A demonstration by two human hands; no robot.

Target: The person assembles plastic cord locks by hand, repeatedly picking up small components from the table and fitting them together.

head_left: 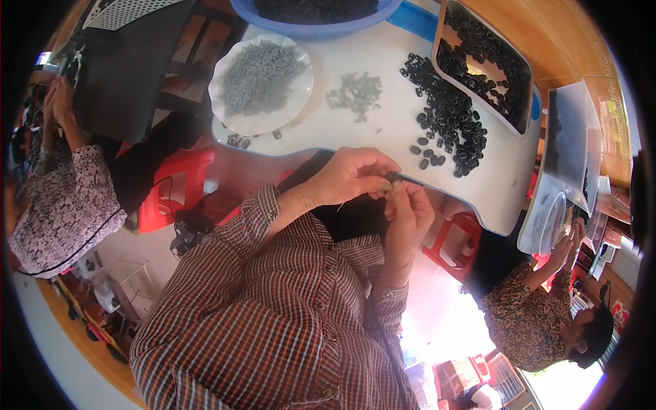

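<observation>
My left hand point(350, 176) and my right hand point(408, 210) meet in front of my chest, just off the table's near edge. Both pinch one small black oval plastic piece point(392, 176) between thumb and fingertips. My fingers cover most of it, so its details and any second part in them stay hidden. Beyond my right hand, a pile of similar black oval pieces point(459, 126) spreads over the white table point(328, 130). A small heap of translucent grey pieces point(357, 91) lies ahead of my hands. More grey pieces point(263, 76) fill a white scalloped plate point(216, 96) at the left.
A tray point(478, 98) of black pieces stands at the far right, and a blue basin point(321, 30) of dark contents at the back. Red stools point(179, 188) stand around. One person point(75, 198) works at the left, another point(529, 314) at the right.
</observation>
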